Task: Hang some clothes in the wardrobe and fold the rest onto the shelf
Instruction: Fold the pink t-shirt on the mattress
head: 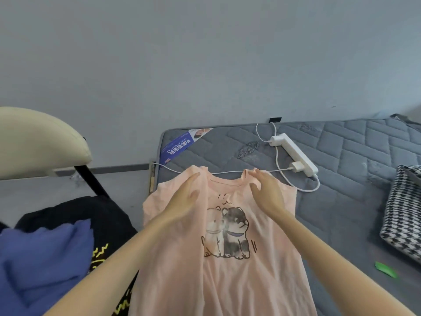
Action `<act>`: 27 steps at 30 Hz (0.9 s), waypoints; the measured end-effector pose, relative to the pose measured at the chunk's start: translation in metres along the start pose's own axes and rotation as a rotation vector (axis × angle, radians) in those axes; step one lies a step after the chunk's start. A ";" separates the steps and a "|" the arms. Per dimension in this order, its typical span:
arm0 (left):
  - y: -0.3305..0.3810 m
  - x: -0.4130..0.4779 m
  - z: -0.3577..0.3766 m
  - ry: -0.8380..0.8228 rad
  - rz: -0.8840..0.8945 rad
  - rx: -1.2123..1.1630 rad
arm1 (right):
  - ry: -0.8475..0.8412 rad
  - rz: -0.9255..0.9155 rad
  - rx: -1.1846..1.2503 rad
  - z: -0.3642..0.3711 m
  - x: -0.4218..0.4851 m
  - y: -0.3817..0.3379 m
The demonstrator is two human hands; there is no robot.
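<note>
A pink T-shirt [227,277] with two cartoon dogs printed on the chest lies face up on the grey mattress [355,190], collar away from me. My left hand [185,197] rests flat on its left shoulder, fingers straight. My right hand [266,190] lies on the right shoulder near the collar, fingers relaxed and slightly bent. Neither hand grips the cloth. On the left sit a blue garment [43,258] and a black garment [104,224] with yellow zigzag print.
A white power strip [293,153] with a plugged charger and white cable lies on the mattress just beyond the collar. A black-and-white houndstooth garment [403,215] sits at the right edge. A small green object [385,269] lies nearby. A cream chair back [41,142] stands at left.
</note>
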State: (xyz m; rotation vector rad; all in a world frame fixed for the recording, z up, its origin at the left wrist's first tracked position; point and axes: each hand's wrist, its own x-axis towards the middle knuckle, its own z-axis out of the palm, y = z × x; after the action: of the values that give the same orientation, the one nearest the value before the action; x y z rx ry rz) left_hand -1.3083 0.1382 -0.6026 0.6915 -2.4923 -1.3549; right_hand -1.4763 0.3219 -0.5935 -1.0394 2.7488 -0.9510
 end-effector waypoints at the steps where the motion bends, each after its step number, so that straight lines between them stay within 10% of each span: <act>1: -0.005 -0.010 0.008 -0.020 -0.009 0.007 | -0.046 -0.023 -0.033 0.009 -0.015 0.004; 9: -0.056 -0.095 0.055 -0.241 -0.194 0.331 | -0.335 0.320 -0.280 0.043 -0.120 0.060; 18: -0.055 -0.127 0.069 -0.237 -0.212 0.345 | 0.006 0.749 -0.137 0.020 -0.179 0.097; 27: -0.044 -0.136 0.080 -0.315 -0.244 0.429 | 0.180 0.709 -0.142 0.005 -0.187 0.124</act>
State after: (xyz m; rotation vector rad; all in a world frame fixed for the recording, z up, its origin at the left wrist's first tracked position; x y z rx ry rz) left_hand -1.2101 0.2444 -0.6796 0.9593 -3.0861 -1.0709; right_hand -1.4029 0.5064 -0.6977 0.0612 2.9874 -0.7565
